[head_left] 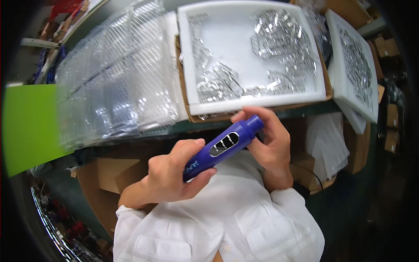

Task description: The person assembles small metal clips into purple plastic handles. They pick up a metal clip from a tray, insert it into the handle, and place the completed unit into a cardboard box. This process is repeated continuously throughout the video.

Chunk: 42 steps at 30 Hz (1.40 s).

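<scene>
A purple-blue plastic cylinder [227, 142] lies slantwise between my hands in front of my chest. It has a narrower collar at its upper right end and a silver-rimmed black oval panel on its side. My left hand [174, 168] is closed round the lower left end, thumb on the near side and fingers on the far side. At the collar, the fingers and thumb of my right hand [273, 144] curl round the cylinder, and some fingertips are hidden behind it. Just beyond the hands, a white foam tray [231, 48] holds many shiny oval metal pieces [279, 32].
Left of the tray are stacked clear plastic blister trays [122, 78] and a bright green panel [32, 126]. Another white foam tray [366, 83] of metal pieces leans at the right. Cardboard boxes [118, 172] and white sheets [327, 139] sit below the bench edge.
</scene>
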Motion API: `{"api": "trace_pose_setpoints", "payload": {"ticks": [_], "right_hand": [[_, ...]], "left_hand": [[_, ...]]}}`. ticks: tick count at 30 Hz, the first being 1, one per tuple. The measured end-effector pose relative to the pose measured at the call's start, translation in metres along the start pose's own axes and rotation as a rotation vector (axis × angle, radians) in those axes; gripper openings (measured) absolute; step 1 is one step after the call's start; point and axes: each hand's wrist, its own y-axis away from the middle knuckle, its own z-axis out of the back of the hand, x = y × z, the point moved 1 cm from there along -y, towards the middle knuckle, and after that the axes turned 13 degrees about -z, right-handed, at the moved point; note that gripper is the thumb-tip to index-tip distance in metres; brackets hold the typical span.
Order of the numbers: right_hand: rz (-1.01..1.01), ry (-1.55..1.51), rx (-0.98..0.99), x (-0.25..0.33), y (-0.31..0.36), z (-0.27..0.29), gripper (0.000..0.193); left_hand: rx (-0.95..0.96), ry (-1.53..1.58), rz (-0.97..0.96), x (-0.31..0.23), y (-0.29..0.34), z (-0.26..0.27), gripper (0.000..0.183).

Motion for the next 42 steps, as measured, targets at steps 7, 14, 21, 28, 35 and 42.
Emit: {"api": "trace_pose_setpoints", "payload": {"ticks": [7, 14, 21, 28, 35, 42], "right_hand": [[0.004, 0.045, -0.138, 0.002, 0.004, 0.020, 0.045], [-0.024, 0.040, -0.177, 0.004, 0.006, 0.017, 0.041], [-0.010, 0.054, -0.380, -0.008, 0.023, 0.021, 0.035], [0.413, 1.051, -0.442, 0.017, -0.026, 0.034, 0.026], [0.299, 1.226, 0.028, 0.014, -0.088, 0.021, 0.030], [0.179, 1.205, 0.120, 0.005, -0.127, 0.031, 0.026]], "left_hand": [[-0.134, -0.540, 0.025, 0.091, -0.130, 0.127, 0.035], [-0.230, -0.942, 0.046, 0.321, -0.214, 0.236, 0.067], [-0.376, -0.840, -0.039, 0.167, -0.049, 0.234, 0.038], [-1.212, -0.625, 0.695, 0.037, 0.336, 0.251, 0.021], [0.349, -0.351, 2.003, -0.100, 0.545, 0.055, 0.037], [0.497, -0.352, 2.044, -0.225, 0.637, -0.018, 0.039]]}}
